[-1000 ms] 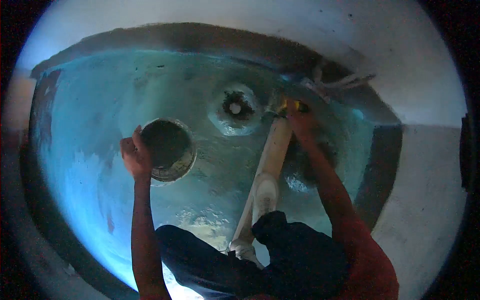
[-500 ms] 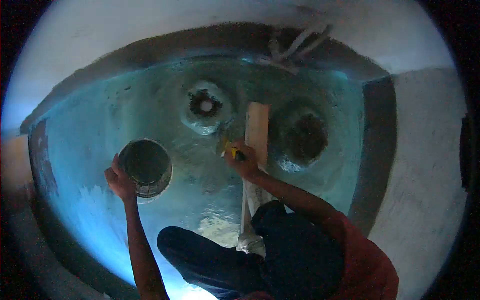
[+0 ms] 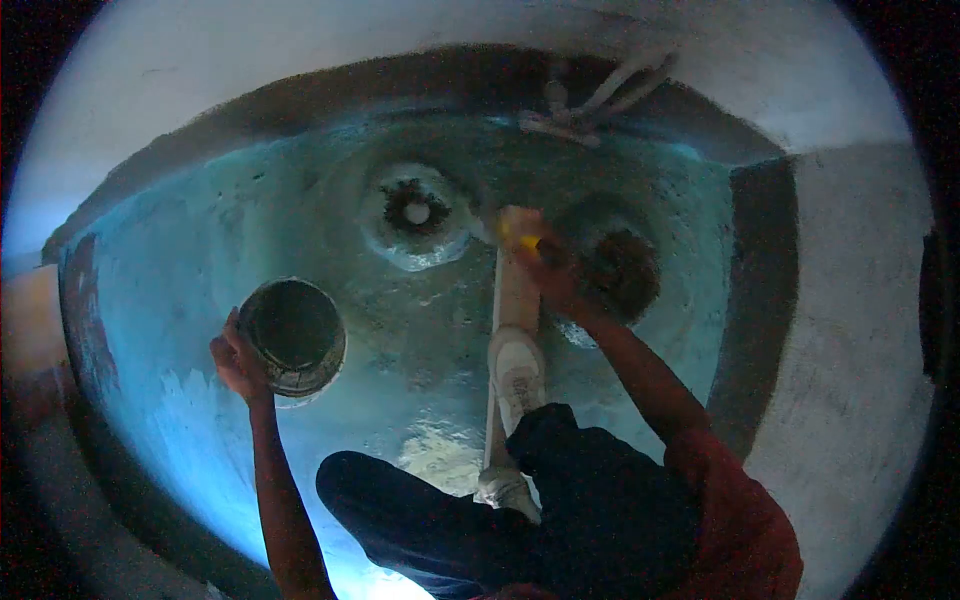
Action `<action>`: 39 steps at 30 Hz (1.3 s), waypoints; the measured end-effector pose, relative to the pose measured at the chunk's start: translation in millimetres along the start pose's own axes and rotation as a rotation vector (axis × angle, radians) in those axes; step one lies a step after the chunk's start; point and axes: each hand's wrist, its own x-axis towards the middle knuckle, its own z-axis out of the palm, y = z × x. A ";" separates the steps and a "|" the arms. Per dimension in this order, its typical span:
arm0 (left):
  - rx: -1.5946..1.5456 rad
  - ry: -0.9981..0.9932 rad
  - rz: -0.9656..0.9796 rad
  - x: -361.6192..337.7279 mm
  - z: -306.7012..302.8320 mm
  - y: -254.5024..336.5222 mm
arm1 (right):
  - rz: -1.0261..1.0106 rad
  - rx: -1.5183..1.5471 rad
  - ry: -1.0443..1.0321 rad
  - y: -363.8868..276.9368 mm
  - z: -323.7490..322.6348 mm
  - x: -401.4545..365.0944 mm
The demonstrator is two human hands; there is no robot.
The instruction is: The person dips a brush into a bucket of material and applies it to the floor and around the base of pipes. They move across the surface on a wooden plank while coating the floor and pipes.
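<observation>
My left hand [image 3: 240,358] is closed on the left rim of a round bucket [image 3: 322,375], which holds dark greyish liquid. In my right hand [image 3: 545,262] is a brush with a yellow and black handle [image 3: 530,242]; motion blur hides its working end. That hand is above the far end of a wooden plank [image 3: 517,285], between two round raised spots on the wet greenish floor. The left one is a pale ring [image 3: 412,250] around a dark hole with a light centre. My right forearm partly covers the other, a dark brown round patch [image 3: 630,275].
My shoe [image 3: 518,372] rests on the plank, with another shoe [image 3: 505,490] nearer me. A dark band [image 3: 762,290] runs along the base of the pale walls [image 3: 850,300]. Pale pipes [image 3: 610,95] stick out at the far wall. Glossy wet coating covers the floor [image 3: 400,340].
My right hand has moved right and slightly away from me with the brush, from beside the pale ring to over the plank. My left hand stays on the bucket.
</observation>
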 end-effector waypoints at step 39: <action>0.074 0.016 0.082 0.9 -0.2 16.7 | -0.265 -0.214 -0.212 15.5 71.7 -82.1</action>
